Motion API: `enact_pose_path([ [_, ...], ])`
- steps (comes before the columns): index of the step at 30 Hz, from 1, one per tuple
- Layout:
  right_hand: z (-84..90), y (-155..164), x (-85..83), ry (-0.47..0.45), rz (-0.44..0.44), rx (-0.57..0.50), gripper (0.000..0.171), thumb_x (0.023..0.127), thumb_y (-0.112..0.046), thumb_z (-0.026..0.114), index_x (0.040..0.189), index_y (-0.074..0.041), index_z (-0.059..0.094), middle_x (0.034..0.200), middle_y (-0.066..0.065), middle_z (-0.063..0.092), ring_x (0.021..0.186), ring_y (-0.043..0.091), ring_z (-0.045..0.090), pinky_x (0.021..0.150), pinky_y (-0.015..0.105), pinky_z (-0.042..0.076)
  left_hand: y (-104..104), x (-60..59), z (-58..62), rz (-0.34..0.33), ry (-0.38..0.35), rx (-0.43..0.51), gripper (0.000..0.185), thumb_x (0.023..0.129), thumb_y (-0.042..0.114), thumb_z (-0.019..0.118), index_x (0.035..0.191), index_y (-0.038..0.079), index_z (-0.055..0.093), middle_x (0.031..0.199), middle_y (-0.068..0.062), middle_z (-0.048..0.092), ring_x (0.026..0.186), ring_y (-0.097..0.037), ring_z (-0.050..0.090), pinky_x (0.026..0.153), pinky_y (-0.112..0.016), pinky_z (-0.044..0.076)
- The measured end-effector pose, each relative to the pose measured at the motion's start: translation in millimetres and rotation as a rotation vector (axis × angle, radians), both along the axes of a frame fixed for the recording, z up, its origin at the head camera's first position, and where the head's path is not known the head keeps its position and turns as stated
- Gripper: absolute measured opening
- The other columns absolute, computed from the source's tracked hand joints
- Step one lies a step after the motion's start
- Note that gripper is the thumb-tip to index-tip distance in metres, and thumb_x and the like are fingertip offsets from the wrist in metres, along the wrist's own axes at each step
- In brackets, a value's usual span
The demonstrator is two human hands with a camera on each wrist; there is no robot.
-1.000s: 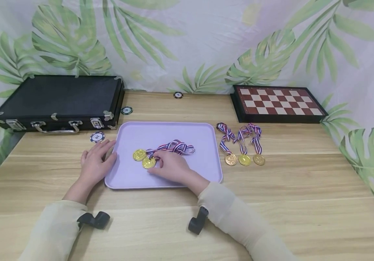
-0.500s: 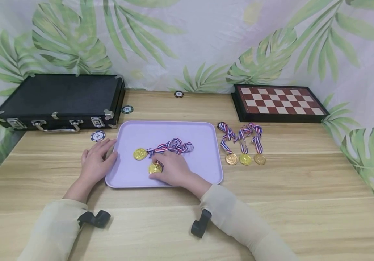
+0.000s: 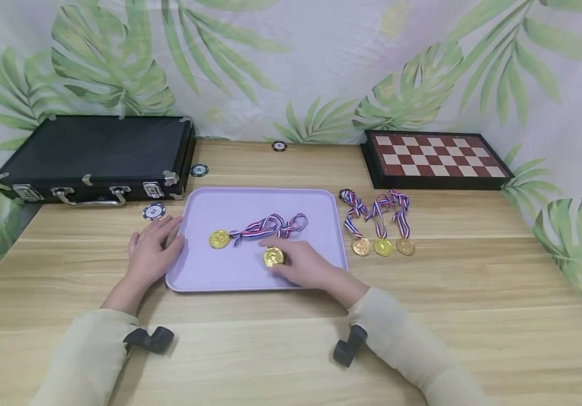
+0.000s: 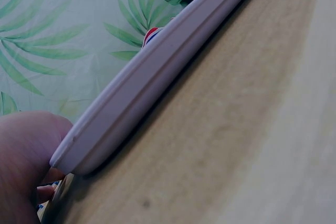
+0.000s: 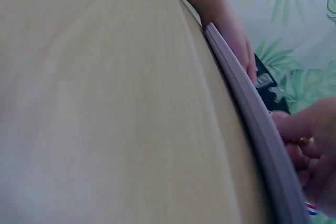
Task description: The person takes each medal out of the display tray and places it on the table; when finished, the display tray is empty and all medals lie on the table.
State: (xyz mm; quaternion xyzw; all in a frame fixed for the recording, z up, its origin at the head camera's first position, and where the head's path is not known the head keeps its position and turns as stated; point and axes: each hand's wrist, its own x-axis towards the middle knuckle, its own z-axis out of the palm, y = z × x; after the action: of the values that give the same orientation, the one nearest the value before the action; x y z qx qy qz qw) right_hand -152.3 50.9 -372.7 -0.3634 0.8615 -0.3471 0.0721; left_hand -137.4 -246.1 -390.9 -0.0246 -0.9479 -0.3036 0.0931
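The gold medal (image 3: 272, 257) is being pinched by the thumb and fingers of the right hand (image 3: 305, 262). It is positioned over the front half of the lilac tray (image 3: 204, 276); whether it is touching the tray floor cannot be determined. A second gold medal (image 3: 219, 239) is lying on the tray to the left, its striped ribbon (image 3: 257, 229) trailing rightward. The left hand (image 3: 152, 252) is resting at the tray's left edge, fingers extending relaxed, thumb touching the rim. Three medals (image 3: 383, 247) with ribbons are lying side by side on the table (image 3: 250, 349), just right of the tray. Behind, a black case (image 3: 98, 146) is occupying the left and a chequered board (image 3: 438, 160) the right.
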Motion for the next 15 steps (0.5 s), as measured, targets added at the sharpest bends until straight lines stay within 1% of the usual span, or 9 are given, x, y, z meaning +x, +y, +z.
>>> enact_pose_path([
  [2, 9.4, 12.9, 0.2, -0.032, -0.031, -0.049, 0.05, 0.075, -0.012, 0.066, 0.121, -0.013, 0.048, 0.084, 0.001, 0.059, 0.066, 0.01, 0.051, 0.062, 0.024, 0.045, 0.4, 0.1, -0.1, 0.0, -0.002, 0.001, 0.043, 0.086, 0.023, 0.045, 0.125, 0.003, 0.043, 0.131, -0.024, 0.032, 0.122, -0.039, 0.021, 0.093, -0.058, -0.001],
  [4, 20.6, 26.7, -1.3, -0.053, -0.061, -0.105, 0.052, 0.073, -0.01, 0.067, 0.121, -0.012, 0.047, 0.069, -0.001, 0.053, 0.056, 0.011, 0.046, 0.051, 0.023, 0.042, 0.5, -0.1, 0.3, -0.001, -0.001, 0.002, 0.043, 0.086, 0.023, 0.045, 0.125, 0.003, 0.043, 0.131, -0.024, 0.032, 0.122, -0.039, 0.02, 0.094, -0.058, -0.002],
  [6, 34.4, 40.6, -3.1, -0.057, -0.09, -0.143, 0.052, 0.072, -0.007, 0.068, 0.119, -0.01, 0.046, 0.061, -0.001, 0.049, 0.053, 0.011, 0.044, 0.047, 0.023, 0.041, 0.5, -0.2, 0.7, -0.002, 0.0, 0.001, 0.043, 0.086, 0.023, 0.045, 0.125, 0.003, 0.043, 0.131, -0.024, 0.032, 0.122, -0.039, 0.02, 0.094, -0.058, -0.002],
  [9, 55.6, 60.4, -5.5, -0.078, -0.123, -0.214, 0.05, 0.07, -0.002, 0.068, 0.114, -0.006, 0.044, 0.059, 0.001, 0.05, 0.05, 0.013, 0.042, 0.044, 0.021, 0.038, 0.1, -0.4, 1.1, -0.002, 0.0, 0.001, 0.043, 0.086, 0.022, 0.045, 0.125, 0.003, 0.043, 0.13, -0.024, 0.032, 0.122, -0.039, 0.02, 0.094, -0.058, -0.002],
  [13, 81.6, 84.5, -6.0, -0.097, -0.133, -0.345, 0.047, 0.07, 0.006, 0.066, 0.111, 0.001, 0.045, 0.063, 0.007, 0.054, 0.049, 0.013, 0.043, 0.042, 0.02, 0.036, -0.2, -0.4, 0.8, -0.002, -0.001, 0.005, 0.043, 0.086, 0.022, 0.046, 0.125, 0.003, 0.043, 0.13, -0.024, 0.032, 0.122, -0.039, 0.02, 0.093, -0.058, -0.002],
  [15, 93.1, 95.9, -5.6, -0.058, -0.11, -0.415, 0.046, 0.069, 0.011, 0.064, 0.111, 0.004, 0.046, 0.064, 0.009, 0.054, 0.049, 0.013, 0.043, 0.042, 0.02, 0.036, -0.2, -0.1, 0.7, -0.002, -0.003, 0.005, 0.043, 0.086, 0.022, 0.046, 0.125, 0.004, 0.043, 0.13, -0.024, 0.032, 0.122, -0.039, 0.02, 0.093, -0.058, -0.003],
])
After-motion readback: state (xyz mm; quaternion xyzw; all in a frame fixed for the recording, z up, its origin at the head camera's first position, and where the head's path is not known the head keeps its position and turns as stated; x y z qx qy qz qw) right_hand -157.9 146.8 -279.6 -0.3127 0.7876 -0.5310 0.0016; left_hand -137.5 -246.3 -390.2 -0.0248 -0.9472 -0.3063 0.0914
